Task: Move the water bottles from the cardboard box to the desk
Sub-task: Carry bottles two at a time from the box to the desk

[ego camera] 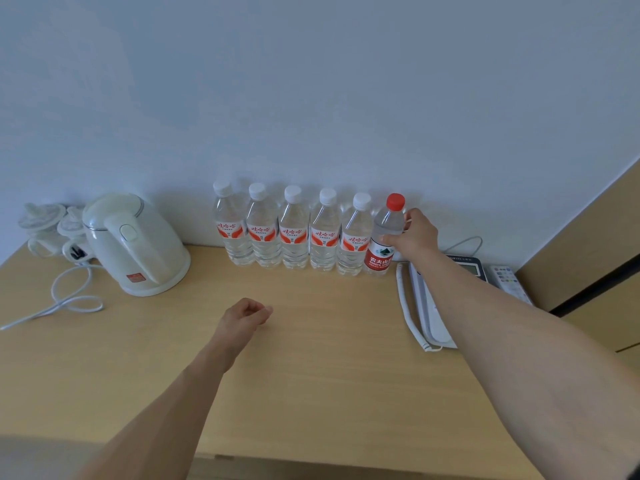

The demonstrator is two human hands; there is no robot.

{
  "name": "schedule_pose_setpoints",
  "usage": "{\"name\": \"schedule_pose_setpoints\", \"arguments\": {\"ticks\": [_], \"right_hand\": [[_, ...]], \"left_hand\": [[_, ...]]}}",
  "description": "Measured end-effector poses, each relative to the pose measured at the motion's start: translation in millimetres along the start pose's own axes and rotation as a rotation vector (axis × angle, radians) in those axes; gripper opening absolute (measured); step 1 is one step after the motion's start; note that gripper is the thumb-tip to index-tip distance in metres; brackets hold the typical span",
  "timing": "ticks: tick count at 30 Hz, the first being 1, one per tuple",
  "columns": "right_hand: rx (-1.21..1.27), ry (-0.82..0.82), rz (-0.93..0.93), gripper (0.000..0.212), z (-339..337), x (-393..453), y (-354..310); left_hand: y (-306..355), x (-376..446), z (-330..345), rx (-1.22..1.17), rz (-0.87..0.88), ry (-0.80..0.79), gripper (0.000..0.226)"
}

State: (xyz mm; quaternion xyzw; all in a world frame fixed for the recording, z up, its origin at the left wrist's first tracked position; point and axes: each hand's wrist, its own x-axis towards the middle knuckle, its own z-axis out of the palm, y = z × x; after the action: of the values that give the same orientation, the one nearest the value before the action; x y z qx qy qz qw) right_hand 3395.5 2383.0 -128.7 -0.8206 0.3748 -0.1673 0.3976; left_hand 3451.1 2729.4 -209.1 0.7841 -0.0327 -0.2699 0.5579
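Six bottles on desk (pixel 311 358); right hand (pixel 414 237) fingers grip red-capped bottle (pixel 382 237).

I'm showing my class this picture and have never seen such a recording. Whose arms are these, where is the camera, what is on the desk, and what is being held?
There is no machine: a person wears one camera on the head, looking down at their own arms. The right hand grips a red-capped bottle at the end of a row of five white-capped bottles standing by the wall. The left hand is curled and holds nothing. Also on the desk: a white kettle with its cord, a telephone and a remote.
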Motion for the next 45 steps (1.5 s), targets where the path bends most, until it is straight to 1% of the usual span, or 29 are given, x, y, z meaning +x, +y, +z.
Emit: {"name": "schedule_pose_setpoints", "arguments": {"ticks": [2, 6, 9, 12, 15, 21, 26, 32, 36, 39, 45], "right_hand": [[-0.026, 0.001, 0.009, 0.05, -0.4, -1.2, -3.2], [-0.085, -0.022, 0.037, 0.062, -6.3, -2.9, -9.4], [-0.149, -0.031, 0.074, 0.064, -12.9, -8.6, -12.7], [-0.179, -0.008, 0.078, 0.063, -17.0, -18.7, -14.0], [-0.212, -0.01, 0.065, 0.058, -21.2, -30.4, -15.8], [-0.243, 0.022, 0.076, 0.05, -36.7, -62.1, -11.5], [-0.266, 0.056, 0.059, 0.043, -50.1, -94.6, -2.8], [-0.322, 0.078, 0.045, 0.042, -63.4, -131.7, 7.0], [-0.366, 0.05, 0.04, 0.045, -75.1, -152.2, 12.4], [-0.371, 0.071, 0.079, 0.046, -93.5, -173.9, 24.2], [-0.386, 0.153, 0.201, 0.039, -151.7, -245.1, 81.6]], "left_hand": [[0.0, 1.3, -0.3, 0.03, 0.013, 0.034, 0.024], [4.8, 5.3, -4.0, 0.095, 0.029, 0.094, 0.02], [13.9, 10.9, -7.4, 0.172, 0.063, 0.123, 0.017], [28.7, 15.4, -9.1, 0.239, 0.141, 0.132, 0.015], [48.1, 18.9, -6.9, 0.321, 0.266, 0.119, 0.013], [88.3, 17.9, 14.2, 0.427, 0.462, 0.041, 0.012], [117.4, 9.1, 43.6, 0.502, 0.63, -0.022, 0.017], [144.9, -7.2, 86.8, 0.599, 0.79, -0.119, 0.018], [163.0, -25.2, 118.8, 0.719, 0.851, -0.157, 0.022], [172.9, -45.9, 151.5, 0.838, 0.879, -0.204, 0.029], [168.7, -115.5, 234.6, 1.08, 0.922, -0.401, 0.032]]}}
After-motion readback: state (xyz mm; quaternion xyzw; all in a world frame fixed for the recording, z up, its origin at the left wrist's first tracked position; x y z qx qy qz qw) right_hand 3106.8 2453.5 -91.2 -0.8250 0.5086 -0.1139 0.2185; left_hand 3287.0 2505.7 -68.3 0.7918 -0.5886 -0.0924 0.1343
